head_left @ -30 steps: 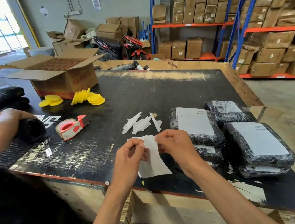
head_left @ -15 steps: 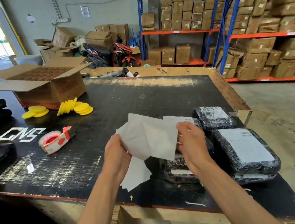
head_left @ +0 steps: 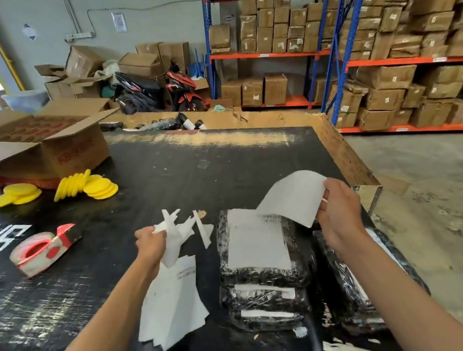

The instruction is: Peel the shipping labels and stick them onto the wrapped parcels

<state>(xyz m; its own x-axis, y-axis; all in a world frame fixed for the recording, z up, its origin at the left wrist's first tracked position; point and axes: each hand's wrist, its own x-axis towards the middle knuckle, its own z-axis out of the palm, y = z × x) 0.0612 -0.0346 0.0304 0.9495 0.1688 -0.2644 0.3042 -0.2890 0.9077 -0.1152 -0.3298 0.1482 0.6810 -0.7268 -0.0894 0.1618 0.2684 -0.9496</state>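
My right hand (head_left: 338,214) pinches a peeled white shipping label (head_left: 291,197) by its right edge; the label curls in the air above a stack of black wrapped parcels (head_left: 263,276). The top parcel of that stack bears a white label (head_left: 254,242). More black parcels (head_left: 363,284) lie under my right forearm. My left hand (head_left: 151,240) grips the crumpled white backing sheet (head_left: 171,241) over the black table (head_left: 166,177). Loose label sheets (head_left: 173,302) lie on the table below my left wrist.
Scraps of backing paper (head_left: 198,226) lie beside my left hand. A red tape dispenser (head_left: 44,250) sits at the left, with yellow discs (head_left: 89,187) and an open cardboard box (head_left: 42,143) beyond. The table's right edge drops to the concrete floor (head_left: 429,180); box-filled shelves (head_left: 383,40) stand behind.
The label has come off its backing. My right hand carried it right over the parcel stack, while my left hand moved left with the backing sheet. The other person's hand has left view.
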